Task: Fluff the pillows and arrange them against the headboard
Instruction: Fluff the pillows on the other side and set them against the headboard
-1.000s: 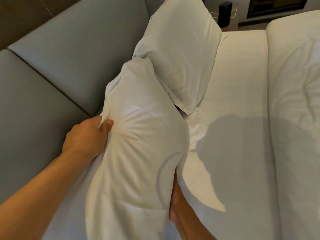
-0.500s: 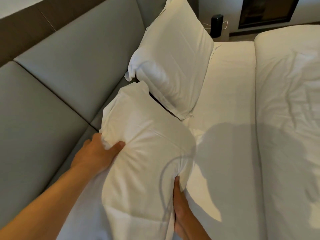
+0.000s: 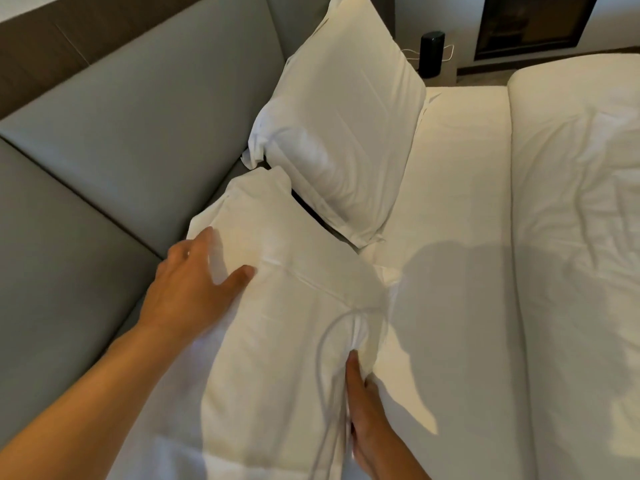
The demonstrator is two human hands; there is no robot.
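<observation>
A white near pillow (image 3: 277, 323) lies low against the grey padded headboard (image 3: 121, 140). My left hand (image 3: 194, 282) rests on its upper left part with the fingers spread, gripping nothing. Along the pillow's right edge my right hand (image 3: 367, 410) is partly tucked in, fingers closed on the cloth. A second white pillow (image 3: 339, 133) leans upright against the headboard just beyond, its lower edge nearly touching the near pillow.
White sheet (image 3: 450, 202) covers the mattress, and a folded white duvet (image 3: 575, 237) lies to the right. A black cylindrical device (image 3: 432, 53) with a white cable stands beyond the bed's far edge, below a dark framed panel (image 3: 530, 22).
The near pillow has come down from a raised, bunched hold to lie against the headboard. My left hand let go of its corner and now lies flat on it.
</observation>
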